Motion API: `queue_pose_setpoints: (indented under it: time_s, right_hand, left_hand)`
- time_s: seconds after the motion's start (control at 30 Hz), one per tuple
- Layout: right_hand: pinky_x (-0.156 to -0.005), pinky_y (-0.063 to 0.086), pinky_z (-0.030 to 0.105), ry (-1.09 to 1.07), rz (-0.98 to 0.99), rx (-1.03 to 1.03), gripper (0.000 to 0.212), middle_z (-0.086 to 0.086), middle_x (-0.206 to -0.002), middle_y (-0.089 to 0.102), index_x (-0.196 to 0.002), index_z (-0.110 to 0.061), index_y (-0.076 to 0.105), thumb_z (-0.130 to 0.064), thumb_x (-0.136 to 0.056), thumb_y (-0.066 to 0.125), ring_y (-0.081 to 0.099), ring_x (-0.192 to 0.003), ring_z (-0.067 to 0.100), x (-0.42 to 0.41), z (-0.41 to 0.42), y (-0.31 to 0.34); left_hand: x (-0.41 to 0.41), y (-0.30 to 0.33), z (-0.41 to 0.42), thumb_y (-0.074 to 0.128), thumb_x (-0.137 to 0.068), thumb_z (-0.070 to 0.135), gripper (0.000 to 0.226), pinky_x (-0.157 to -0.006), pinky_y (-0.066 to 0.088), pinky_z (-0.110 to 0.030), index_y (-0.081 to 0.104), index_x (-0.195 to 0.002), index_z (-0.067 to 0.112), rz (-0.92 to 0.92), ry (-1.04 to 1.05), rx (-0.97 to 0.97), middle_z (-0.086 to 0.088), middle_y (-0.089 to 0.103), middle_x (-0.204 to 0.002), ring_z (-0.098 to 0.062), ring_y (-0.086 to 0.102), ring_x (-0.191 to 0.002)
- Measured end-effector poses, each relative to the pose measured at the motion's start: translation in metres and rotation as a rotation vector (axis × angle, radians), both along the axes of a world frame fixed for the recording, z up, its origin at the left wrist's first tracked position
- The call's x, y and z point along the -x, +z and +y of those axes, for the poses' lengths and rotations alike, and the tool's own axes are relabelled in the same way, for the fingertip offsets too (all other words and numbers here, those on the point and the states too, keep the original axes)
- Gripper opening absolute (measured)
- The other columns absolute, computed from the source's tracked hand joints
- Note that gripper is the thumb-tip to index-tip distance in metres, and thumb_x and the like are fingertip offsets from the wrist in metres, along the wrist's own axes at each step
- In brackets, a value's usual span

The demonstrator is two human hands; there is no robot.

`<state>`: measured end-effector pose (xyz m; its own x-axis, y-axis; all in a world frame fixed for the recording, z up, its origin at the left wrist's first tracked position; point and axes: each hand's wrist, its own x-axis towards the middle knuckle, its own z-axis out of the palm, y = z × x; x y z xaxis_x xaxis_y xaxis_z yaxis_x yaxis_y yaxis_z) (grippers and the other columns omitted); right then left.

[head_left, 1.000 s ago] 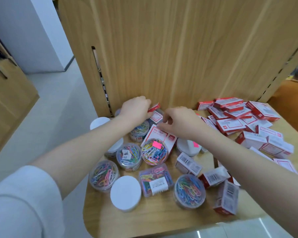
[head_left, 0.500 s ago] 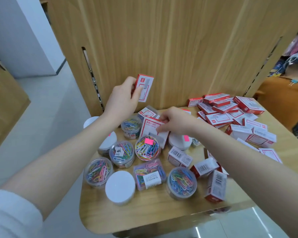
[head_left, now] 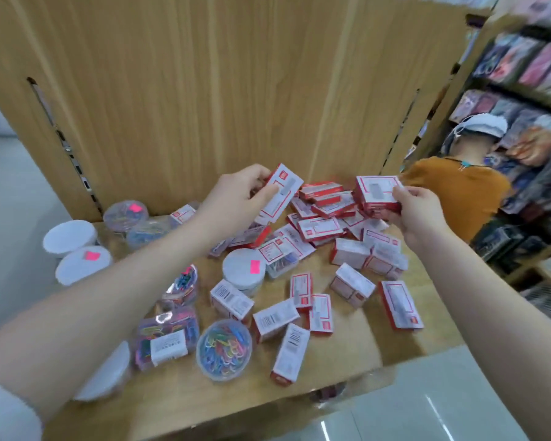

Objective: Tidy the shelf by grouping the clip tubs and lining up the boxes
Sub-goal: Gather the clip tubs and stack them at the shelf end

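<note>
My left hand holds one red-and-white box up above the shelf, near the back wall. My right hand grips another red-and-white box over the pile of boxes at the back right. Several more boxes lie scattered over the front and middle of the wooden shelf. Clear round tubs of coloured clips and white-lidded tubs sit on the left half, partly hidden by my left forearm.
A wooden back panel rises behind the shelf. A person in an orange top stands to the right, in front of racks of goods. The grey floor lies left and below.
Both hands moved right, toward the box pile. My left hand carried its box rightward, and my right hand left the tubs and now grips a box. The view swung right.
</note>
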<state>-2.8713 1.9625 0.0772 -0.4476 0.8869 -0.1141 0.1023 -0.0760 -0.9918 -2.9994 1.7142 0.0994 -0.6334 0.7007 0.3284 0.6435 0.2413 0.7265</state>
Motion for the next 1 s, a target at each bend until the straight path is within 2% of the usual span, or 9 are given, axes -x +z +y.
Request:
queue_pose_setpoints:
  time_s: [0.1,0.2,0.3,0.37,0.5,0.67,0.8,0.9,1.0]
  right_hand:
    - [-0.072,0.055,0.026,0.043,-0.070,0.031,0.027,0.016,-0.109,0.060,-0.113,0.007,0.053,-0.009,-0.092,0.051,0.060,-0.102,0.026,-0.006,0.038,-0.015]
    - [-0.054,0.042,0.028,0.154,-0.295,-0.128,0.035,0.006,-0.072,0.054,-0.110,0.004,0.058,-0.025,-0.093,0.052,0.053,-0.064,0.020,-0.009,0.049,-0.020]
    - [-0.050,0.027,0.027,0.283,-0.365,-0.260,0.040,0.005,-0.058,0.042,-0.112,0.002,0.060,-0.033,-0.093,0.050,0.035,-0.050,0.017,-0.014,0.063,-0.026]
    - [-0.053,0.032,0.026,0.363,-0.327,-0.265,0.036,0.005,-0.071,0.052,-0.115,-0.003,0.060,-0.030,-0.094,0.050,0.040,-0.055,0.013,-0.018,0.071,-0.026]
    - [-0.083,0.044,0.032,0.457,-0.434,-0.443,0.041,0.008,-0.107,0.059,-0.126,-0.009,0.051,-0.032,-0.093,0.051,0.059,-0.094,0.024,-0.022,0.081,-0.020]
    - [-0.101,0.031,0.037,0.488,-0.530,-0.723,0.051,0.015,-0.133,0.044,-0.130,-0.009,0.044,-0.037,-0.088,0.055,0.041,-0.123,0.028,-0.013,0.082,-0.020]
    - [-0.109,0.020,0.035,0.605,-0.404,-0.889,0.056,0.016,-0.147,0.025,-0.132,-0.010,0.043,-0.037,-0.086,0.060,0.023,-0.138,0.028,-0.005,0.063,-0.018]
    - [-0.113,0.018,0.042,0.799,-0.438,-1.070,0.056,0.012,-0.150,0.025,-0.131,-0.018,0.044,-0.046,-0.084,0.057,0.019,-0.140,0.024,0.001,0.046,-0.018]
    - [-0.114,0.013,0.047,0.816,-0.412,-1.187,0.059,0.007,-0.146,0.033,-0.130,-0.020,0.045,-0.055,-0.083,0.051,0.022,-0.139,0.023,0.004,0.034,-0.015]
  left_hand:
    - [-0.012,0.006,0.027,0.051,-0.093,0.026,0.017,-0.066,0.040,-0.012,0.059,-0.104,0.017,0.030,0.015,0.025,-0.001,0.067,-0.092,-0.013,0.060,-0.082]
    - [-0.020,0.004,0.048,0.053,-0.092,0.026,0.020,-0.081,0.045,-0.027,0.060,-0.108,0.016,0.020,0.023,0.074,-0.002,0.068,-0.096,-0.015,0.062,-0.089]
    - [-0.024,-0.008,0.064,0.054,-0.091,0.028,0.021,-0.070,0.043,-0.025,0.061,-0.108,0.016,0.060,0.046,0.146,-0.002,0.068,-0.088,-0.011,0.057,-0.070]
    - [-0.029,-0.015,0.076,0.055,-0.091,0.028,0.023,-0.063,0.039,-0.021,0.062,-0.109,0.016,0.101,0.051,0.215,-0.002,0.064,-0.086,-0.009,0.051,-0.066]
    - [-0.037,-0.026,0.094,0.059,-0.088,0.028,0.031,-0.080,0.035,-0.020,0.058,-0.116,0.015,0.205,0.039,0.379,0.003,0.053,-0.101,-0.014,0.052,-0.097]
    - [-0.043,-0.021,0.088,0.060,-0.086,0.029,0.036,-0.086,0.036,-0.024,0.056,-0.119,0.014,0.284,0.127,0.402,-0.005,0.050,-0.111,-0.016,0.049,-0.100]
    - [-0.056,-0.013,0.061,0.058,-0.088,0.024,0.024,-0.080,0.040,-0.024,0.060,-0.110,0.014,0.254,0.137,0.386,0.004,0.052,-0.095,-0.011,0.052,-0.085]
    - [-0.070,-0.010,0.039,0.060,-0.086,0.030,0.028,-0.073,0.035,-0.009,0.060,-0.112,0.018,0.215,0.055,0.476,0.019,0.049,-0.088,0.004,0.048,-0.080]
    - [-0.082,-0.014,0.025,0.062,-0.084,0.035,0.033,-0.084,0.037,-0.011,0.059,-0.114,0.022,0.191,0.021,0.546,0.010,0.057,-0.104,-0.002,0.051,-0.091]
